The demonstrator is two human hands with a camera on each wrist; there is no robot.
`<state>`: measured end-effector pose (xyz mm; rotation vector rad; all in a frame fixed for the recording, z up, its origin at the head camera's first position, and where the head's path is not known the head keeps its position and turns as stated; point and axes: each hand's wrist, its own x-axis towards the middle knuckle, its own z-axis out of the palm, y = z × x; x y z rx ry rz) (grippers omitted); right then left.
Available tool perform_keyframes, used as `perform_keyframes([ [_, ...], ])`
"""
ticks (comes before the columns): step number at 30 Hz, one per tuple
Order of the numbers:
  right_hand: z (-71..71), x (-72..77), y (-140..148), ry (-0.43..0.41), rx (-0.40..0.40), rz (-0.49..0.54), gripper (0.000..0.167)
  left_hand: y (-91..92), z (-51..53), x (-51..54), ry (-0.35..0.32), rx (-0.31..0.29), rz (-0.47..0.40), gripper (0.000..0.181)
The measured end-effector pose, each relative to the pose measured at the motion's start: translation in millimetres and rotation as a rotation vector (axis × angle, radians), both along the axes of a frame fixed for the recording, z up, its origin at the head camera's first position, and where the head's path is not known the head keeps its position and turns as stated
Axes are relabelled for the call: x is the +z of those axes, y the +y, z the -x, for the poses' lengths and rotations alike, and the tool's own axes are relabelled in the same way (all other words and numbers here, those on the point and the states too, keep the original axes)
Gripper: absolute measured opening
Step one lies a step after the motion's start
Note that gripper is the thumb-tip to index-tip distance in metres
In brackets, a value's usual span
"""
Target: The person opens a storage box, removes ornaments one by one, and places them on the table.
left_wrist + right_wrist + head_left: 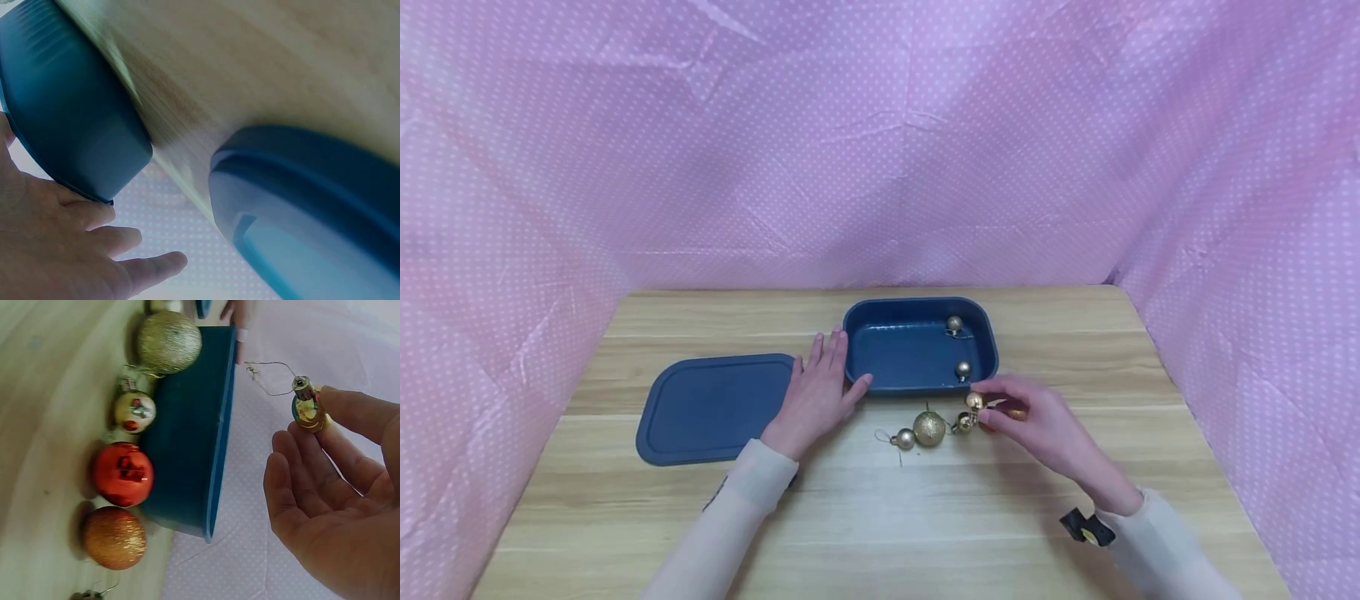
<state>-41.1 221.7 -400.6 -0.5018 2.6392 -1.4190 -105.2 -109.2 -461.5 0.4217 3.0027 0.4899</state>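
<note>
My right hand pinches a small shiny gold bauble between thumb and fingertips, just off the near right corner of the dark blue box. A loop of string hangs from its cap in the right wrist view. My left hand rests against the left end of the box with its fingers extended. Inside the box, toward its right end, lie two small gold baubles, one at the back and one at the front.
Along the box's near side lie a glittery gold bauble, a small pale gold bauble, a shiny gold bauble, a red bauble and an orange glitter bauble. The blue lid is flat at left. Pink dotted cloth surrounds the table.
</note>
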Motion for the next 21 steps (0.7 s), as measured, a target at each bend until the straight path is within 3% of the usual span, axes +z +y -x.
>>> perform_keyframes([
  [8,-7.7,-21.1,-0.7,0.134,0.017,-0.098,0.034,-0.3,1.6,0.4,0.005,0.000,-0.006,0.088],
  [21,-18.4,-46.5,-5.8,0.160,0.076,-0.175,0.033,-0.9,0.1,-0.8,0.012,-0.005,-0.005,0.088],
])
